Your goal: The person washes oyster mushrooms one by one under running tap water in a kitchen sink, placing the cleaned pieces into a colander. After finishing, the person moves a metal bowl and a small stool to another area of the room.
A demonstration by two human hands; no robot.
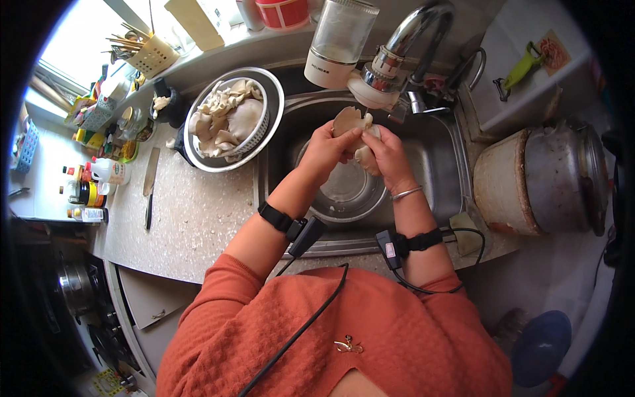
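My left hand [325, 149] and my right hand [384, 151] grip a cluster of oyster mushrooms [349, 122] between them, thumbs close together. The cluster is just under the faucet's white filter head [374, 92], and a thin stream of water seems to fall on it. Below my hands a round metal basin [347, 198] sits in the stainless steel sink [436, 168]. To the left, a white perforated basket [260, 131] full of oyster mushrooms [225, 116] rests inside a metal bowl [192, 158] on the counter. My fingers partly hide the held cluster.
A cleaver-like knife [150, 188] lies on the speckled counter [198, 213], with several bottles [94, 173] farther left. A filter canister [340, 44] hangs beside the chrome faucet [421, 30]. Right of the sink are a large pot [540, 178], a sponge [465, 233] and a green peeler [521, 69].
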